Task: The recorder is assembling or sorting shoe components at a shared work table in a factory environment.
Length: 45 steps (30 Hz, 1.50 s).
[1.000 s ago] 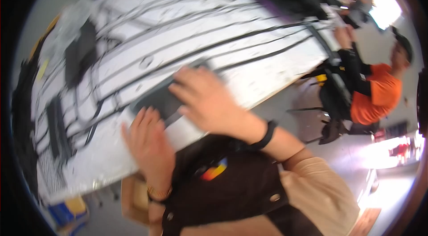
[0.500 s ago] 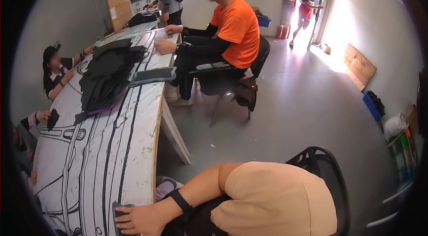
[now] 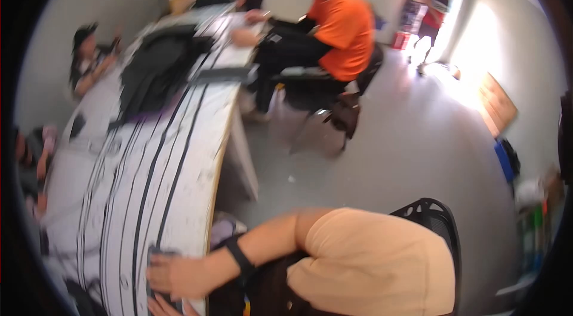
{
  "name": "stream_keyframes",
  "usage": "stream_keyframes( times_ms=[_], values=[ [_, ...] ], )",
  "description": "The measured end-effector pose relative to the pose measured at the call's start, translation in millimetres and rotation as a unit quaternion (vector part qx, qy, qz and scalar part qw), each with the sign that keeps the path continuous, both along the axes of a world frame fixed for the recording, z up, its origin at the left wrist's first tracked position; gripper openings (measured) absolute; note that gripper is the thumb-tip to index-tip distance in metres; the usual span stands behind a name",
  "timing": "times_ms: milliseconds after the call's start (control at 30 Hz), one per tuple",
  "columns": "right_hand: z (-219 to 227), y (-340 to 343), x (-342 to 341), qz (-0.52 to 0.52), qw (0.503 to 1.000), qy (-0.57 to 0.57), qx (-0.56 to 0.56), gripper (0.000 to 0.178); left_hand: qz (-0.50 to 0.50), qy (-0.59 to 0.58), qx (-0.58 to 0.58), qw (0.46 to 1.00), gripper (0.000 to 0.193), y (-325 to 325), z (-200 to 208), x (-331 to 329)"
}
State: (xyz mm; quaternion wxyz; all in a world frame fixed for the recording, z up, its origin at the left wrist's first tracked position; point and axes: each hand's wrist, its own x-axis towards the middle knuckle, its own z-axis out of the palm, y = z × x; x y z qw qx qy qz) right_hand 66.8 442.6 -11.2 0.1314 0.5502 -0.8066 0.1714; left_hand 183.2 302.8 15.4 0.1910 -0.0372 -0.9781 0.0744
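My right hand [image 3: 179, 275], with a dark band [image 3: 240, 256] on its wrist, lies palm down on a dark grey flat piece [image 3: 156, 251] at the near end of the white table [image 3: 194, 196]. Its fingers are stretched out over the piece, hiding most of it. At the bottom edge, part of my left hand [image 3: 162, 305] shows beside it, blurred. Those fingers are spread at the same grey piece, and the rest of the hand is cut off.
Black cloth pieces [image 3: 156, 71] are heaped farther up the table, near another grey flat piece [image 3: 222, 75]. A person in an orange shirt [image 3: 347, 29] sits beyond; others are along the left side. A cardboard sheet [image 3: 498, 104] leans on the right wall.
The view has shifted, so the table and people sit farther right and higher. Fingers of my left hand have come into view beside my right hand, which stays on the grey piece.
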Motion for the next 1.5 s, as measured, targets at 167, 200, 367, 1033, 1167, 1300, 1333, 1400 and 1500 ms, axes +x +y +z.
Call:
stream_keyframes(
  times_ms=[167, 200, 367, 1033, 1167, 1300, 1333, 1400, 1500],
  values=[
    [-1.9, 19.5, 6.3, -0.057, 0.988, 0.059, -0.131, 0.049, 0.008, -0.052, 0.088, 0.995, 0.071, -2.0, 3.2, 9.6],
    [1.5, 24.3, 7.0, -0.072, 0.99, 0.049, -0.11, 0.049, 0.018, -0.057, 0.074, 0.995, 0.073, -3.4, 4.4, 16.0],
    [30.2, 36.2, 18.2, -0.087, 0.996, 0.0, 0.004, 0.045, 0.08, -0.086, 0.132, 0.984, 0.07, -10.1, 15.2, 46.5],
    [49.2, 24.6, 49.6, -0.008, 1.0, 0.008, 0.006, 0.046, 0.019, -0.006, 0.168, 0.986, 0.066, 4.1, 15.4, 41.6],
    [43.5, 26.0, 50.1, -0.039, 0.998, -0.021, 0.044, 0.046, 0.028, 0.012, 0.172, 0.985, 0.067, 0.3, 4.1, 50.2],
    [44.3, 46.3, 40.8, -0.038, 0.999, -0.027, 0.025, 0.042, -0.006, 0.021, 0.1, 0.995, 0.053, -13.2, -2.8, 72.4],
    [44.9, 50.7, 38.6, -0.03, 0.999, -0.037, 0.023, 0.041, -0.036, 0.024, 0.058, 0.997, 0.047, -18.1, -3.7, 77.4],
    [46.7, 56.9, 32.0, -0.018, 0.999, -0.047, 0.014, 0.04, -0.046, 0.067, 0.089, 0.993, 0.035, -22.0, -3.8, 89.0],
    [50.5, 63.7, 18.9, 0.088, 0.991, -0.103, 0.0, 0.043, -0.127, 0.146, 0.158, 0.968, 0.028, -29.6, 0.7, 99.1]
  ],
)
